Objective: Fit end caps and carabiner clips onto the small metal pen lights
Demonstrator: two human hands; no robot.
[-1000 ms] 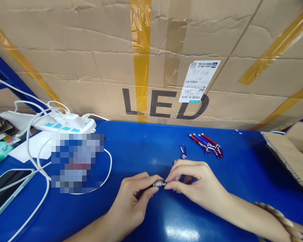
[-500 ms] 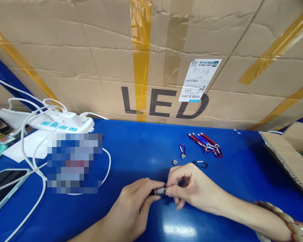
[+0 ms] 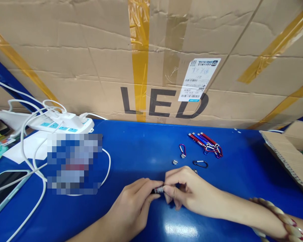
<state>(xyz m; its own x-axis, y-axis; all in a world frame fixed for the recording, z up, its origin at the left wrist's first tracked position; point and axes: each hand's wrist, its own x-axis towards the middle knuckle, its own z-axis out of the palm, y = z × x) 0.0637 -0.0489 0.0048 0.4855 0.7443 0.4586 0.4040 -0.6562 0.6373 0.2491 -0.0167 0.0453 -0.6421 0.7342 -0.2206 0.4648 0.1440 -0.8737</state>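
Note:
My left hand (image 3: 135, 205) pinches a small black tube with a printed label (image 3: 158, 190), like the body of a keychain penlight; its left part is hidden in the fingers. Thumb and forefinger of my right hand (image 3: 183, 188) close on the tube's right end and cover it. Beyond the right hand lie a black carabiner (image 3: 200, 164), a red-and-purple carabiner with a silver cap (image 3: 182, 151) and a small silver piece (image 3: 175, 162). Farther back are several red and blue keychain penlights (image 3: 202, 139) with carabiners, side by side.
A large cardboard box (image 3: 91, 67) marked LED stands along the back of the blue table (image 3: 141, 151). On the left are a white power strip (image 3: 63, 124), looping white cables and a phone (image 3: 7, 188). An open carton (image 3: 288, 158) stands at the right.
My right hand has shifted slightly left against the tube, covering more of its right end. A small silver piece now shows beside the black carabiner. My left hand has barely moved.

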